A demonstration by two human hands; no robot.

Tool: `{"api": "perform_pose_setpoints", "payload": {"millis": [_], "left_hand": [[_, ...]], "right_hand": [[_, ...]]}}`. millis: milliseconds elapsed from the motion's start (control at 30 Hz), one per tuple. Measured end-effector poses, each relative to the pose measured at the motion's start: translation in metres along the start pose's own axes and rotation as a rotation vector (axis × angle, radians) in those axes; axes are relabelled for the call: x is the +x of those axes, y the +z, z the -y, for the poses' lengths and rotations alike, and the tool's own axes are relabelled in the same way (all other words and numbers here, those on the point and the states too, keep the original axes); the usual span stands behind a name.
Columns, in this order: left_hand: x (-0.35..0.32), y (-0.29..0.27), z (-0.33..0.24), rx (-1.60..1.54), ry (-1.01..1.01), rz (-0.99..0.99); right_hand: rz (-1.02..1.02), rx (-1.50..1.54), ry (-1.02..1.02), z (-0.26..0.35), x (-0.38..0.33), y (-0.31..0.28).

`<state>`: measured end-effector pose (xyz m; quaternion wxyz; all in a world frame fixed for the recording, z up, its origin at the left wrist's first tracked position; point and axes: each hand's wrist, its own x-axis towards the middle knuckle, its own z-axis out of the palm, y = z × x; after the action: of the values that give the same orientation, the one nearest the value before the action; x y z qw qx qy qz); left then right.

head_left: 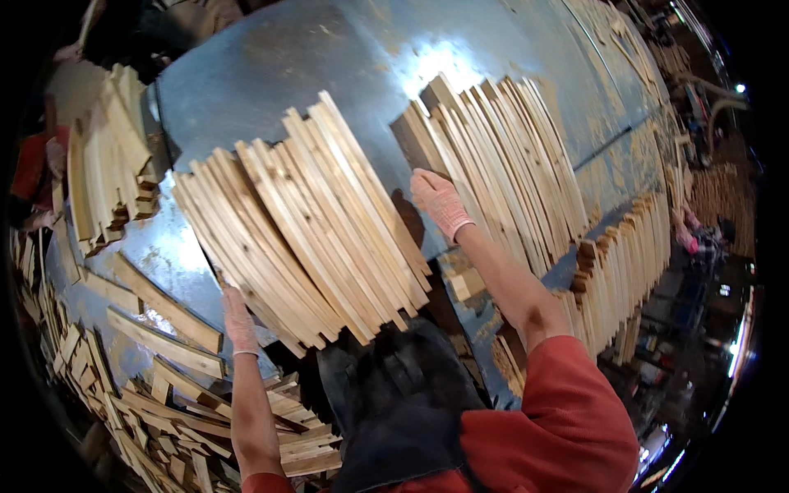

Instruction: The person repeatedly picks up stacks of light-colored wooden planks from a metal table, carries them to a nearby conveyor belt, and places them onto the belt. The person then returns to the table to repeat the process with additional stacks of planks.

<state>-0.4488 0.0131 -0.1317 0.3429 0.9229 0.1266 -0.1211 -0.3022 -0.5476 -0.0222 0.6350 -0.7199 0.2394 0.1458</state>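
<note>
Many pale wooden slats [308,218] lie side by side in a row on the blue-grey metal table, their near ends reaching over its edge toward my dark apron. My left hand [239,322], in a pinkish knit glove, rests along the left side of this row with its fingers stretched out; their tips are partly hidden. My right hand [441,203], gloved alike, is closed at the left edge of a second row of slats [505,164]. Whether its curled fingers grip a slat is hidden.
The metal table [271,74] carries sawdust at the right. Another slat stack [107,164] stands at far left beside a person in red. Loose offcuts [156,419] pile up at lower left. More upright slats [629,263] line the right, with another person [703,238] beyond.
</note>
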Motion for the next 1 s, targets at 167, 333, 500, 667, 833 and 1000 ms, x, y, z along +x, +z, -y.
{"api": "perform_pose_setpoints", "payload": {"millis": [167, 333, 500, 667, 833, 1000], "left_hand": [[0.000, 0.015, -0.017, -0.409, -0.171, -0.088], [-0.045, -0.002, -0.088, -0.900, -0.390, -0.163], [-0.087, -0.011, -0.173, -0.679, -0.234, -0.426], [-0.103, -0.001, -0.246, -0.768, -0.150, -0.246], [-0.112, 0.050, -0.305, -0.838, -0.122, 0.212], [-0.120, 0.058, -0.356, -1.035, -0.205, 0.654]], "right_hand": [[0.141, -0.437, 0.122, -0.127, -0.095, -0.042], [0.040, 0.233, 0.432, -0.132, -0.177, -0.014], [0.002, 0.260, 0.277, -0.137, -0.160, 0.014], [-0.058, 0.284, 0.217, -0.096, -0.195, 0.000], [-0.038, 0.203, 0.125, -0.048, -0.248, -0.021], [-0.023, -0.245, -0.068, -0.016, -0.291, -0.006]]}}
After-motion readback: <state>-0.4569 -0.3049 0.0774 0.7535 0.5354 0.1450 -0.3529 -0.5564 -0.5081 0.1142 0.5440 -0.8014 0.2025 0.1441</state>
